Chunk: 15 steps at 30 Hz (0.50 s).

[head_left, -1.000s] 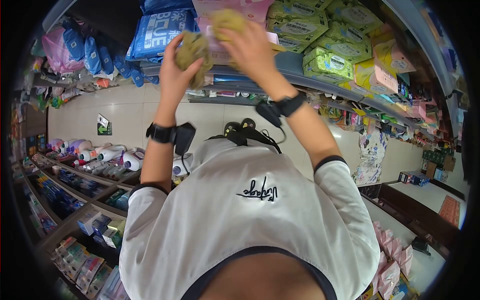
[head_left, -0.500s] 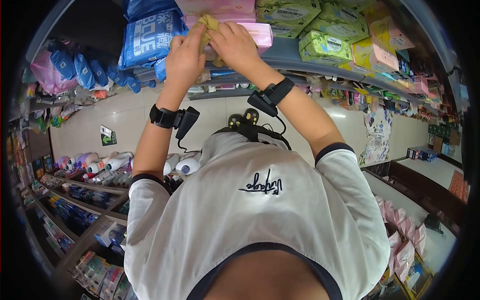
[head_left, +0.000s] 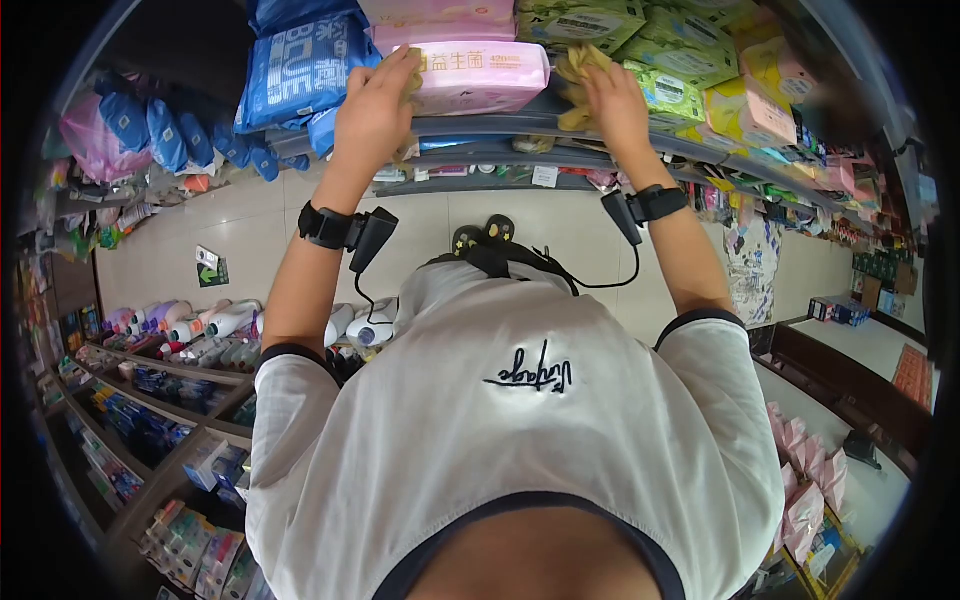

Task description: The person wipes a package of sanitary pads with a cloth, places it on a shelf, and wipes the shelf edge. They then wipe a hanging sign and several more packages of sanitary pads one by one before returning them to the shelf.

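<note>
A pink pack of tissues (head_left: 480, 78) with printed characters lies on the shelf between my hands. My left hand (head_left: 375, 115) is at the pack's left end, its fingers bent over a yellowish cloth (head_left: 412, 82) that shows only at its edges. To the right of the pack, my right hand (head_left: 615, 105) grips another bunched piece of yellow cloth (head_left: 577, 88). Whether the two pieces are separate cloths cannot be made out. A blue pack (head_left: 300, 75) stands beside my left hand. Close to my right hand is a green pack (head_left: 665, 92).
Stacked green packs (head_left: 580, 25) and yellow-pink packs (head_left: 750, 105) fill the shelf (head_left: 500, 124) on the right. Small blue packets (head_left: 165, 140) hang at left. Bottles (head_left: 235, 318) line shelving behind me. Cables run from devices on both my wrists.
My right hand has moved right with yellow cloth, away from my left hand and past the pink pack's right end. The pack's front is now uncovered. My left hand has barely moved.
</note>
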Available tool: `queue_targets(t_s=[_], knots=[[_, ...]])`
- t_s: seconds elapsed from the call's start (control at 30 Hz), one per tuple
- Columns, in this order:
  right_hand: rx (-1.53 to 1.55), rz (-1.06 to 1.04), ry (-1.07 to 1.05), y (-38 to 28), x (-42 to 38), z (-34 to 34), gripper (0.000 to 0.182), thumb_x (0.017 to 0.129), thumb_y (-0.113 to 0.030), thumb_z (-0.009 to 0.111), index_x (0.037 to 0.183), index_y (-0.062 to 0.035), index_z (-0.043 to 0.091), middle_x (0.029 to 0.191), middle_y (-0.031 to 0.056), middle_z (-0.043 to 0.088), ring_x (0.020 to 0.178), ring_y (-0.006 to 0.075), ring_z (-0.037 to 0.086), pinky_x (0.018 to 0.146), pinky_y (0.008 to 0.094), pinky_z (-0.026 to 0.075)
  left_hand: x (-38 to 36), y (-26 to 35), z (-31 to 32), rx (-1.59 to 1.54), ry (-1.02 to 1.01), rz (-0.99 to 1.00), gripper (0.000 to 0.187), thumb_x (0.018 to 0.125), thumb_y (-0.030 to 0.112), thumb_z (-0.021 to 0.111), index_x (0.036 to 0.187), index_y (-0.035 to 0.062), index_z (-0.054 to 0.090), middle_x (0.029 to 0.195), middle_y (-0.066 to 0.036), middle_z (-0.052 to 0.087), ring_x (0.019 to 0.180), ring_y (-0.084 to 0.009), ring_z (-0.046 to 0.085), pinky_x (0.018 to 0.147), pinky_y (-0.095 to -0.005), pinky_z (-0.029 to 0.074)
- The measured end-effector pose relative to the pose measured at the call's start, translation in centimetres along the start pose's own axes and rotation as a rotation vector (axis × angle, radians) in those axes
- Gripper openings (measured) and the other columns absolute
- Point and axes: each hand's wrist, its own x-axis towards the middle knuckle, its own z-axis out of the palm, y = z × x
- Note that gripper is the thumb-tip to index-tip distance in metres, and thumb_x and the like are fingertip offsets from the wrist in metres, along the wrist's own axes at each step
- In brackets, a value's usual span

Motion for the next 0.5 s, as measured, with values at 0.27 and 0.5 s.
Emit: queue_targets(t_s=[0.27, 0.5], knots=[[0.239, -0.11, 0.112, -9.2, 4.7, 0.3, 0.032, 0.068, -0.014, 0.061, 0.1, -0.0144, 0.057, 0.086, 0.0055, 0.053, 0.083, 0.0252, 0.051, 0.071, 0.036, 0.043, -0.1, 0.3, -0.2, -0.016, -0.063, 0.003, 0.05, 0.065, 0.003, 0.057, 0.114, 0.0109, 0.049, 0.125, -0.002, 0.048, 0.088, -0.0276, 0.047, 0.076, -0.0327, 0.046], [0.194, -0.205, 0.199, -15.2, 4.9, 4.5, 0.033, 0.066, -0.015, 0.056, 0.099, -0.0119, 0.057, 0.087, 0.006, 0.05, 0.091, 0.0257, 0.048, 0.073, 0.0349, 0.042, -1.0, -0.1, 0.4, 0.122, -0.051, -0.052, 0.053, 0.064, 0.002, 0.056, 0.116, 0.0105, 0.046, 0.124, -0.003, 0.047, 0.088, -0.0289, 0.047, 0.072, -0.034, 0.047]])
